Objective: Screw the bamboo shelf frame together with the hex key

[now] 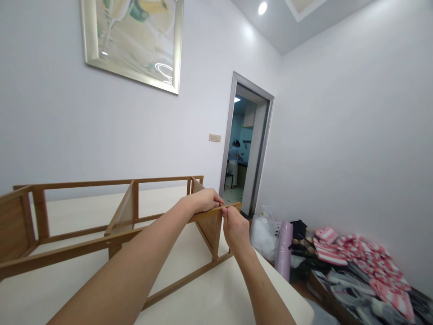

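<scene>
A brown wooden shelf frame (67, 251) lies on its side, its shelf boards standing upright between the long rails. My left hand (205, 200) rests over the upper front rail close to its right end, with fingertips pinched together. Right beside it, my right hand (236, 225) is curled closed against the same rail, thumb and forefinger meeting near the left fingertips. Whatever small thing lies between the fingers is hidden. Under the frame is a cream table (223, 293).
A rolled lilac mat (284, 250), a white plastic bag (263, 237) and pink striped cloth (368, 257) lie on the floor at right, around an open box of wrapped things (352, 289). Beyond the doorway (233, 135) a person (233, 158) stands at a counter.
</scene>
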A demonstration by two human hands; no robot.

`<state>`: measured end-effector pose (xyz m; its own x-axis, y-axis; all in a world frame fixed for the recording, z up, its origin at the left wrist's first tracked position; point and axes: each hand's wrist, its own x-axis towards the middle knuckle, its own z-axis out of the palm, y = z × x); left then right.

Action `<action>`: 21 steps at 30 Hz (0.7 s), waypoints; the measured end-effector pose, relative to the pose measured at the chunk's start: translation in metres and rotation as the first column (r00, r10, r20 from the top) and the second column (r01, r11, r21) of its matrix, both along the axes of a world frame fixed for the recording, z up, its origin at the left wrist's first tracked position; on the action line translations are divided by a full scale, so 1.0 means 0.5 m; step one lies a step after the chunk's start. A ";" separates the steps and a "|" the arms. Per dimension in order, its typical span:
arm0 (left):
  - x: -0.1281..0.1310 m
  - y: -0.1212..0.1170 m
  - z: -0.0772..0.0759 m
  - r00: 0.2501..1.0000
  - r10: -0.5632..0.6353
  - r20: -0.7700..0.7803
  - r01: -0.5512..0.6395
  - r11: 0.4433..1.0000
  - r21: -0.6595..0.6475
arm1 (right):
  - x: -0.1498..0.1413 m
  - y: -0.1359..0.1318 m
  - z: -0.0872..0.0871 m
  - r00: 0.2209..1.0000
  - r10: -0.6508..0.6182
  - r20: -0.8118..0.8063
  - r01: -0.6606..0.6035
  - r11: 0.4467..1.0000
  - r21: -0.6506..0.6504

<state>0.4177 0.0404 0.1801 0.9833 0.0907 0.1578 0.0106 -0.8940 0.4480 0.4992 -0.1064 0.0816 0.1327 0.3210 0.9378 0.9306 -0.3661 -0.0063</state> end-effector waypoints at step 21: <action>0.006 0.001 0.002 1.000 0.003 -0.013 -0.002 0.999 0.050 | -0.014 0.000 0.005 1.000 0.029 -0.005 -0.028 0.998 0.050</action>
<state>0.4204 0.0408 0.1810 0.9852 0.0853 0.1489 0.0184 -0.9153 0.4023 0.4923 -0.1065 0.0840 0.1297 0.2777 0.9519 0.9405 -0.3386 -0.0294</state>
